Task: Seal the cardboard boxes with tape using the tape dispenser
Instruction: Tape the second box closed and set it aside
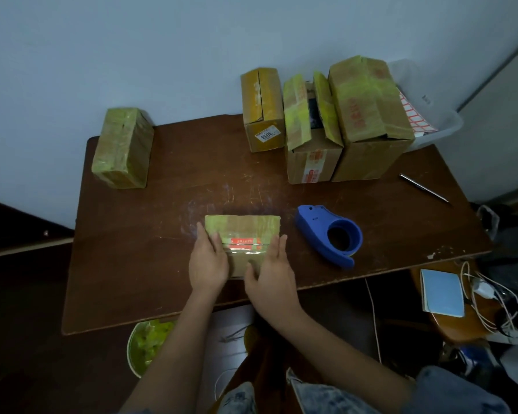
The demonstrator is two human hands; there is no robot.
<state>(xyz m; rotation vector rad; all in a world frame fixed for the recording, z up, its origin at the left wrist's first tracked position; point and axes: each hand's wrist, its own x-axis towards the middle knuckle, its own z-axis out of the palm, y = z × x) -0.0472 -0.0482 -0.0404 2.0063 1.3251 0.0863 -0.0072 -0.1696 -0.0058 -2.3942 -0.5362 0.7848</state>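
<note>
**A:** Hand state?

**B:** Left hand [207, 261] flat against the left side of the small box [242, 234], fingers straight and together, pointing away from the person. Right hand [271, 268] mirrors it on the right side, fingers straight, thumb spread low across the box's near face. Neither curls round anything; both press inward, palms facing each other.

**A:** Box look?

**B:** Brown cardboard, low and rectangular, yellowish tape on the top and edges. A clear glossy strip runs across the near part, over an orange-red printed band. Sits near the front middle of the worktop [150, 264], between the two hands.

**A:** Arms?

**B:** Both forearms bare, coming up from the bottom of the view and converging on the box.

**A:** Dispenser?

**B:** Blue tape dispenser [329, 234] lying on the worktop just right of the right hand, not touched. Can't tell how much tape is on it.

**A:** Further out?

**B:** Taped box [122, 147] at the far left corner. Three boxes at the far right: a closed one with a label [263, 110], one with flaps open [311, 132], a big one [371, 118]. A thin metal rod [424, 187] lies to the right of them.
</note>
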